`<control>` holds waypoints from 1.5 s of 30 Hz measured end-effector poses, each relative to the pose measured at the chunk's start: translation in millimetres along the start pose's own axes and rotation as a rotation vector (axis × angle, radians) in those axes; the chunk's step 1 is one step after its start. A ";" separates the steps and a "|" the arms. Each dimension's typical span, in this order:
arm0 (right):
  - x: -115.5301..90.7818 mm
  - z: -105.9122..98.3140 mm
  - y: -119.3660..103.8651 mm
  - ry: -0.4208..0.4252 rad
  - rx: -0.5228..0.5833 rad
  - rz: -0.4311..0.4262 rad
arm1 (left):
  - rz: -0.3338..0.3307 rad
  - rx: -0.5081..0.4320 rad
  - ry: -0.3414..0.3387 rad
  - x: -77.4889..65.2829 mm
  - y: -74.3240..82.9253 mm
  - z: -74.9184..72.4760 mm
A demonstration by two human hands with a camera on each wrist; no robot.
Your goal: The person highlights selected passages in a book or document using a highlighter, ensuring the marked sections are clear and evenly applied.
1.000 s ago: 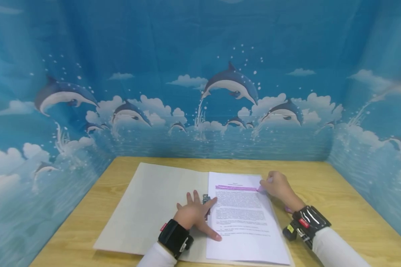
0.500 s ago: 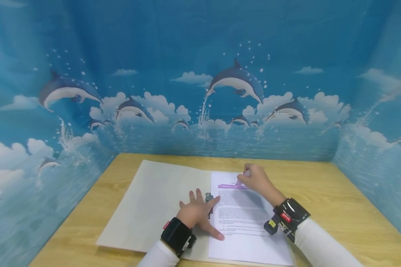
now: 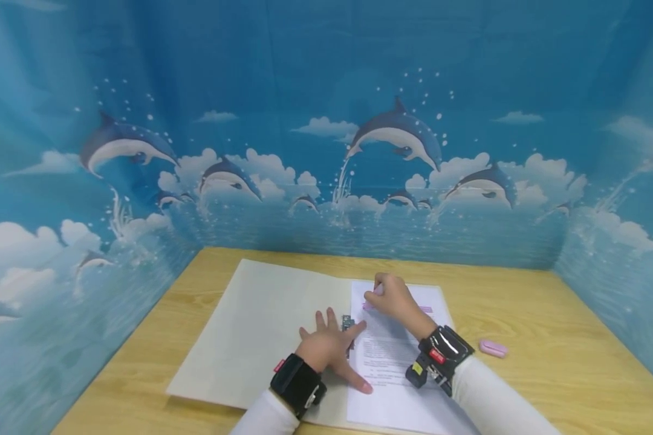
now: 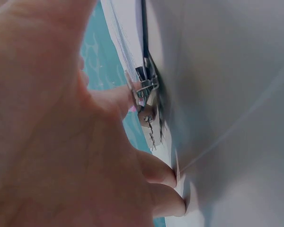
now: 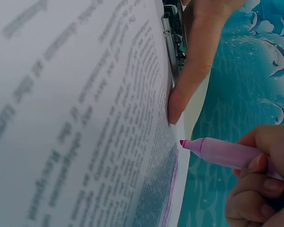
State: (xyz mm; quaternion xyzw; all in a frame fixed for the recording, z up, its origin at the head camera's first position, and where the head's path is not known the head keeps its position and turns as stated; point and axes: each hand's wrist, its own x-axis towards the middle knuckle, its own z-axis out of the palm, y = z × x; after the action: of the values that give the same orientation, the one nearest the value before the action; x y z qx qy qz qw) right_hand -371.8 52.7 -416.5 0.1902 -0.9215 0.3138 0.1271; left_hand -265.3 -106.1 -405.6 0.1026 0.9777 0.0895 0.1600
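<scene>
My right hand (image 3: pixel 396 300) grips a pink highlighter (image 5: pixel 227 152) over the upper left of a printed sheet (image 3: pixel 383 402). In the right wrist view its tip is right at the page, by the start of the purple-highlighted lines (image 3: pixel 426 309). My left hand (image 3: pixel 326 350) lies with spread fingers across the spine of an open cream folder (image 3: pixel 266 314). Its index finger and thumb reach onto the sheet's left margin. A metal clip (image 4: pixel 146 87) at the spine holds the paper and is partly covered by that hand in the head view.
A pink highlighter cap (image 3: pixel 493 348) lies on the wooden table (image 3: pixel 555 374) to the right of the folder. A blue curtain printed with dolphins (image 3: pixel 326 169) surrounds the table at the back and both sides.
My right hand has moved left with the highlighter, from the right end of the highlighted lines to their left end. The cap now shows fully. My left hand keeps its place on the folder.
</scene>
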 end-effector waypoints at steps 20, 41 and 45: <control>0.5 6.8 -1.1 -0.036 -0.013 0.044 | 0.005 0.024 0.021 1.7 -0.9 2.5; -0.2 6.5 2.8 -0.039 0.019 0.116 | -0.002 0.021 0.006 2.2 -0.4 1.4; -0.1 6.9 4.6 -0.032 0.027 0.128 | -0.004 0.022 0.005 2.3 -0.8 1.4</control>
State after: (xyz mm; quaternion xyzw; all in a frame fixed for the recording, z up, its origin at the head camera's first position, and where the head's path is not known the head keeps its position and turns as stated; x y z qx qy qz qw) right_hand -374.4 51.8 -424.3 0.1378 -0.9293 0.3308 0.0896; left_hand -267.0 -106.2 -407.7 0.1024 0.9792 0.0788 0.1565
